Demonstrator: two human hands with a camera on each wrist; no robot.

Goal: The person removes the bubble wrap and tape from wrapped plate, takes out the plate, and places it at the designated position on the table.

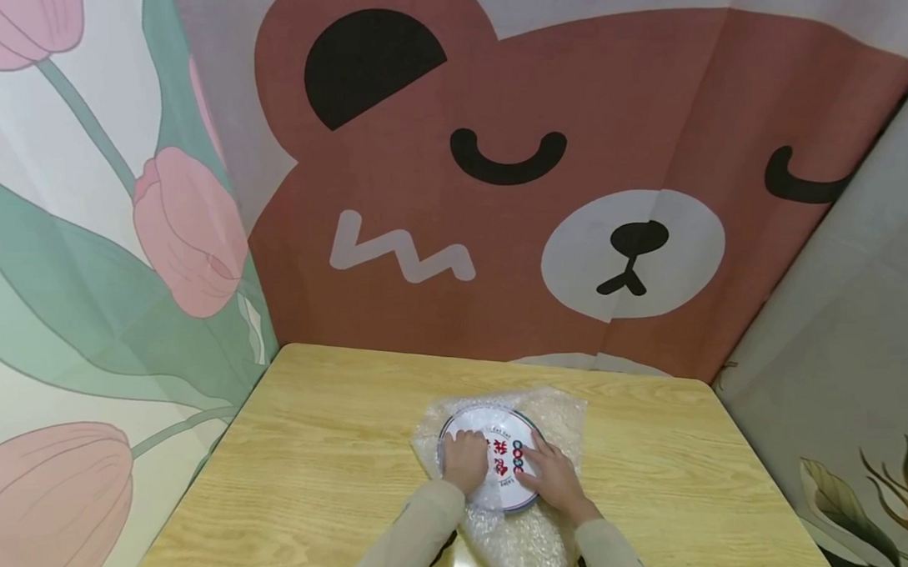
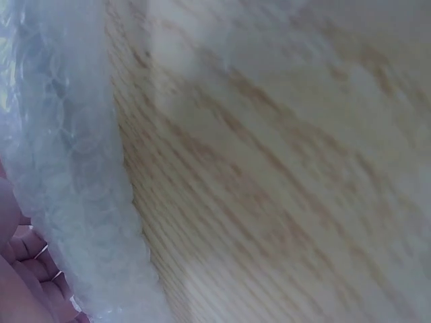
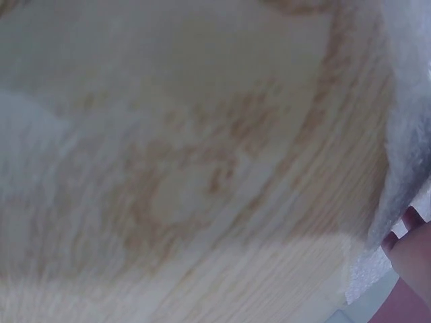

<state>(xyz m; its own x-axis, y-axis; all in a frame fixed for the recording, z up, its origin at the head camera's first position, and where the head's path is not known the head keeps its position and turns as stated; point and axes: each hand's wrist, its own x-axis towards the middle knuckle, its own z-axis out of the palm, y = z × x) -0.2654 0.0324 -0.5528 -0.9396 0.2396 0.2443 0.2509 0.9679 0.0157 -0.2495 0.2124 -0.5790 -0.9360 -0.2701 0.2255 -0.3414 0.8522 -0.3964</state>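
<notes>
Currently in hand: judged to be arranging bubble wrap [image 1: 525, 546] about a round plate [image 1: 500, 467].
Next move: probably calls for steadying the plate while a loose edge is handled.
Plate: white, dark-rimmed, with red print.
Position: on the tabletop [image 1: 332, 455], between its left and right edges, clear of the far corners.
Left grip [image 1: 466, 460]: fingers curled at the plate's left side; any pinch hidden.
Right grip [image 1: 557, 480]: fingers spread over the right rim.

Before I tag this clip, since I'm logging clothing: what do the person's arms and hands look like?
The left sleeve and right sleeve are long and pale cream, ending near the wrists. The left hand and right hand are bare, ungloved.
</notes>
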